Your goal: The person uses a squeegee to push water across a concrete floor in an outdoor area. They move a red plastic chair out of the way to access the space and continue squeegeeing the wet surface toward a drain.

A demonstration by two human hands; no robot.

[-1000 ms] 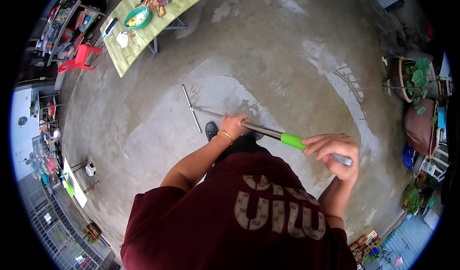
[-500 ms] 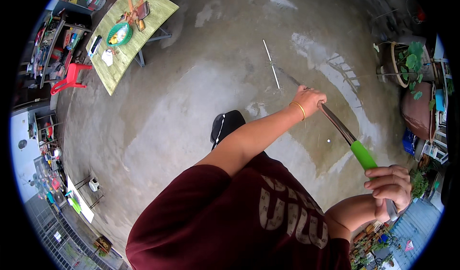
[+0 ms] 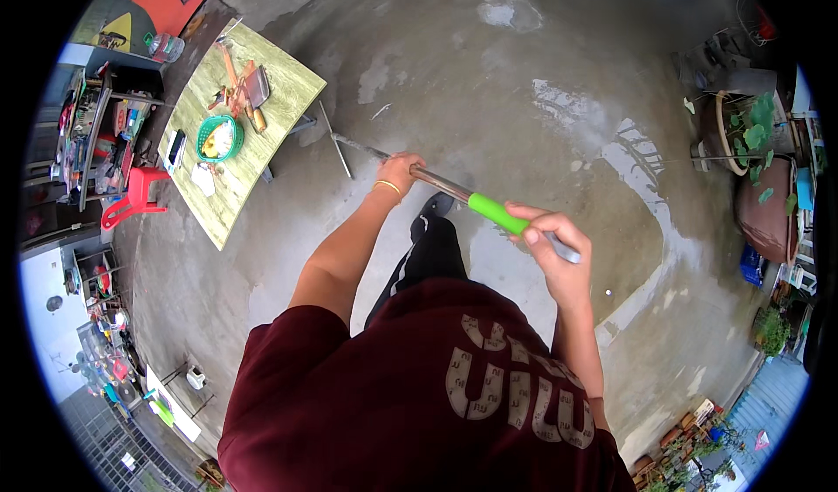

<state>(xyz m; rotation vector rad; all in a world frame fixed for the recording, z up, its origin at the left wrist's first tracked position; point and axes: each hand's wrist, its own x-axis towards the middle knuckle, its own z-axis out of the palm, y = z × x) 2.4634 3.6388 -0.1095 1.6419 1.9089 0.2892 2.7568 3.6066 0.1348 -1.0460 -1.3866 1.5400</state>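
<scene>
A long-handled floor squeegee [image 3: 442,185] slants across in front of me. Its thin straight head [image 3: 338,150] lies on the wet concrete floor at the left, close to the table. My left hand [image 3: 398,172], with a yellow bangle at the wrist, is wrapped round the metal pole partway down. Higher on the pole, my right hand [image 3: 555,246] closes on the upper end, where the bright green grip [image 3: 497,213] meets a grey tip. One dark shoe [image 3: 434,206] shows beneath the pole, between my hands.
A yellowish table [image 3: 297,90] at the upper left bears a green basket [image 3: 218,137], a phone and tools. Beside it stands a red plastic chair [image 3: 137,197]. Potted plants [image 3: 731,134] and a brown rounded container [image 3: 768,208] line the right side. Shelves fill the left edge.
Both hands have swung left with the squeegee, and its head has swept from the upper middle of the floor to beside the table. My right hand has come in from the far right.
</scene>
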